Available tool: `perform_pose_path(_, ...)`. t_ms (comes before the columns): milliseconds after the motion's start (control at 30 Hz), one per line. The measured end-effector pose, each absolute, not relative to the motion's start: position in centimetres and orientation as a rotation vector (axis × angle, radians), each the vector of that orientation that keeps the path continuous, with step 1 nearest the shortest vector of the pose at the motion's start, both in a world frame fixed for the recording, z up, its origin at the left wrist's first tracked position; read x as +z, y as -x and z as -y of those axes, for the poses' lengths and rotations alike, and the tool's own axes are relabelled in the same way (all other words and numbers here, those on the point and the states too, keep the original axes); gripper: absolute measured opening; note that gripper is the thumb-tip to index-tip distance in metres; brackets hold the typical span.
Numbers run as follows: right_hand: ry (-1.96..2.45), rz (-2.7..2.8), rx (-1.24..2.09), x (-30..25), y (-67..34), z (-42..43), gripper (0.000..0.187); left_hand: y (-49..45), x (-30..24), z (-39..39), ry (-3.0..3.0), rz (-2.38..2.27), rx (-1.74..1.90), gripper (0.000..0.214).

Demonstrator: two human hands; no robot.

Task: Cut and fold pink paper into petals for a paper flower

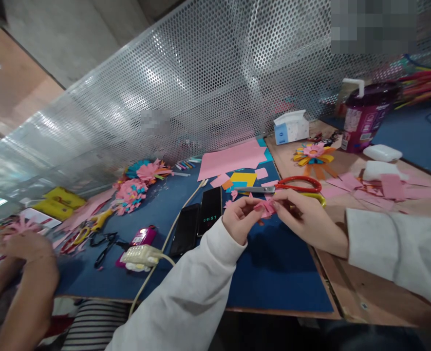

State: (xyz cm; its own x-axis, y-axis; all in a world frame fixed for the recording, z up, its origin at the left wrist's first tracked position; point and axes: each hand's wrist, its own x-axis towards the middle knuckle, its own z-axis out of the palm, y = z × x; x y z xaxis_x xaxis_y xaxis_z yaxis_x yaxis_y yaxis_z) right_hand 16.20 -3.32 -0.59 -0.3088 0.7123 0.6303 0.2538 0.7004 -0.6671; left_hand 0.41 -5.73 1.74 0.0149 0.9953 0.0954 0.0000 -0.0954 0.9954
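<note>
My left hand [240, 217] and my right hand [305, 214] meet above the blue mat [273, 273], both pinching a small folded pink paper piece [266, 207] between thumbs and fingertips. Both arms wear white sleeves. Just behind my hands lie red-handled scissors [297, 185], with a yellow handle showing beside them. Pink paper scraps lie around my hands.
Two black phones [200, 219] and a white power strip [142, 254] with its cable lie at left. Pink sheets [233, 158], paper flowers [131, 192], a tissue box [291, 127], a purple cup [365, 117] stand behind. Another person's arm [25, 282] works at far left, near yellow scissors [94, 225].
</note>
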Motion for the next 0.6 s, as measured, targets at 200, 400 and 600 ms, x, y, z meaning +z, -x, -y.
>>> perform_pose_path(200, 0.745, 1.885, 0.536, -0.56, -16.17, 3.40, 0.009, -0.36, 1.57, 5.65, -1.273, -1.158, 1.248, 0.024)
perform_pose_path(400, 0.742, 1.904, 0.500, -0.29, -16.16, 3.52, 0.011, -0.40, 1.58, 5.63, -1.296, -1.166, 1.246, 0.021)
perform_pose_path(600, 0.775, 1.912, 0.481, -0.34, -16.15, 3.45, 0.015, -0.29, 1.50, 5.58, -1.312, -1.210, 1.247, 0.020)
